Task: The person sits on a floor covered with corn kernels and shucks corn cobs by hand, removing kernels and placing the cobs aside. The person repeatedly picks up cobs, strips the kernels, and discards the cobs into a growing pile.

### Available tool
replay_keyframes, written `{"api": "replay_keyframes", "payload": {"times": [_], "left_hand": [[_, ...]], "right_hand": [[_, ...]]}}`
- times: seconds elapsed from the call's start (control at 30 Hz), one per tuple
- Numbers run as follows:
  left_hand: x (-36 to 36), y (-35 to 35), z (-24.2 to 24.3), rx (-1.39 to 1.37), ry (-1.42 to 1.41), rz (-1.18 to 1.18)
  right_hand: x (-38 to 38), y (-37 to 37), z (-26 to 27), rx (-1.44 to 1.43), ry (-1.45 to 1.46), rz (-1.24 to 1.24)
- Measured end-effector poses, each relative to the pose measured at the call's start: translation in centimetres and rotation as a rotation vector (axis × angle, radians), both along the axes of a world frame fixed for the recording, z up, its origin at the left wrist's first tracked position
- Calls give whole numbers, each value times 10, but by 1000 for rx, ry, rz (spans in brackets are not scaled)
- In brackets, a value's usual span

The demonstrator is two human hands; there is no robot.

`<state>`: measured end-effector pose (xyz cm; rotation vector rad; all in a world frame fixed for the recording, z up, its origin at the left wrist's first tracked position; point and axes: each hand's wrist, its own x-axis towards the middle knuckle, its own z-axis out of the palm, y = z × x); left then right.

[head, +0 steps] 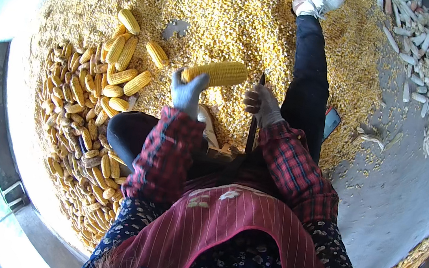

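My left hand (188, 93), in a pale glove, grips one end of a yellow corn ear (220, 74). The ear lies nearly level, its kernels still on along the visible side, and its free end points towards my other hand. My right hand (264, 103), also gloved, has its fingers curled in front of a dark, narrow, upright bar (252, 134). The bar's pointed tip shows above the knuckles. Whether the fingers close around this bar is hidden. Between my hands and beyond them, loose corn kernels (234, 21) cover the ground.
Whole corn ears (85, 111) are heaped on my left, with a few lying nearer. Bare cobs (425, 63) lie at the far right on concrete floor (384, 198). My outstretched leg (312, 65) crosses the kernels, a phone (331, 123) beside it. More corn (416, 260) lines the right edge.
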<state>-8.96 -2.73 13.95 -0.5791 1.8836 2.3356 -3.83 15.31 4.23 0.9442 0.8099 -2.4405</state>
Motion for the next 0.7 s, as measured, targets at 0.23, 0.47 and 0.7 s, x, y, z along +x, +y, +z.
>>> {"api": "replay_keyframes", "payload": {"times": [0.23,0.47,0.7], "left_hand": [[90,-10,-20,570,-444,-203],[89,8,-24,171,-604,-648],[79,15,-51,-273,-473,-563]], "right_hand": [[9,-13,12,75,36,-103],[2,-34,30,910,473,-131],[-3,-7,-35,1144,18,244]]}}
